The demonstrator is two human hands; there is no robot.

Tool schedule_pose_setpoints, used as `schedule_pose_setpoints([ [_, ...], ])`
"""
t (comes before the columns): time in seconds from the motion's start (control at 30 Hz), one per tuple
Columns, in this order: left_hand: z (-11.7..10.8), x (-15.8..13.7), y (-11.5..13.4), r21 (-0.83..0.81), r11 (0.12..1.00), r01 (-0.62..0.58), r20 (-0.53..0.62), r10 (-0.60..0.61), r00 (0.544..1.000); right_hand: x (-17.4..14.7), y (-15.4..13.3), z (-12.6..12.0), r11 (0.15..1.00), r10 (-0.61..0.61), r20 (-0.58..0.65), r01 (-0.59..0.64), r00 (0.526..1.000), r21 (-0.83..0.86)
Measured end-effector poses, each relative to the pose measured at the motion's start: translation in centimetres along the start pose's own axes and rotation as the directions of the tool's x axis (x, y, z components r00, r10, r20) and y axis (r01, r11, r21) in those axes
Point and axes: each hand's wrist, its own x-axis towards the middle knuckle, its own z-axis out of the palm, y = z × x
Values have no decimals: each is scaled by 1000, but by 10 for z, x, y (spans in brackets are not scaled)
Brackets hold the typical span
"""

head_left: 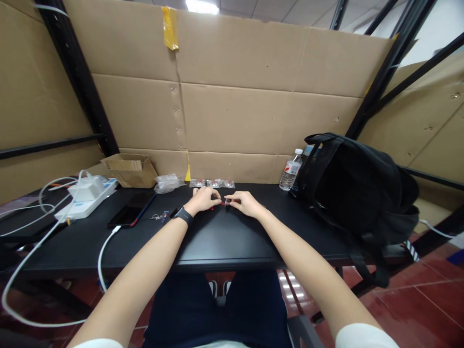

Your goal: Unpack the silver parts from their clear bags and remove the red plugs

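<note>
The left hand [206, 199] is curled over the middle of the worktop [232, 241], its thumb and forefinger at the red string of a small trinket [227, 203]; whether they pinch it I cannot tell. The trinket is between the two hands, closer to the far edge than the near one. Just right of it, the right hand [247, 203] has thumb and forefinger nearly together, gripping its dark, shiny part.

Fingers cover some of the trinket, too small to make out fully. A second bottle [309, 150] is mostly hidden by the backpack [348, 188].

The black worktop carries a power strip [85, 203] and phone [132, 209] toward its left end, clear packets [213, 183] along the far edge, and the backpack toward its right end. Cardboard panels [239, 116] stand behind; red tiles [427, 290] show below.
</note>
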Motion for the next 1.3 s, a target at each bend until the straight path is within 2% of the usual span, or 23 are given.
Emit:
schedule_pose_setpoints([
  [0.07,-8,0,-14,56,995,85,-60,-81,995,-1,3,-1,1000,5,-4,-5,1000,16],
  [0.13,-18,-2,-32,135,969,207,-170,-183,968,-1,6,-2,999,16,-8,-15,1000,42],
  [0.2,-29,-8,-50,196,917,347,-330,-272,904,-2,8,-2,996,32,2,-32,1000,78],
  [0.27,-40,-16,-66,216,856,470,-491,-321,810,-2,9,-1,992,49,11,-50,999,112],
  [0.33,-50,-25,-80,211,810,547,-584,-344,735,-1,9,0,989,55,8,-56,998,136],
  [0.4,-55,-32,-90,199,779,594,-614,-373,695,-1,8,3,986,55,8,-56,998,155],
  [0.47,-58,-37,-96,185,759,624,-618,-404,674,0,7,7,985,51,11,-52,999,166],
  [0.67,-58,-37,-95,138,754,642,-600,-452,660,2,6,16,997,35,7,-36,999,71],
  [0.77,-64,-36,-88,124,768,629,-629,-429,648,2,7,17,1000,19,-1,-19,1000,-1],
  [0.9,-66,-26,-70,126,880,457,-656,-272,704,3,6,16,1000,14,6,-14,1000,-14],
  [1.0,-54,-14,-43,149,938,313,-588,-171,791,3,6,13,1000,0,17,1,1000,-29],
  [1.07,-40,-9,-18,177,969,173,-475,-70,877,3,8,7,999,17,-4,-17,1000,-30],
  [1.1,-32,-8,-5,204,972,119,-437,-18,899,2,10,4,999,38,-27,-39,999,-17],
  [1.17,-15,-8,20,281,959,24,-337,75,938,1,15,-6,995,93,-85,-91,992,26],
  [1.23,-1,-9,38,317,946,-73,-184,137,973,-2,22,-16,990,134,-131,-127,982,58],
  [1.3,10,-11,47,296,941,-166,-13,178,984,-5,28,-27,988,151,-144,-144,978,60],
])
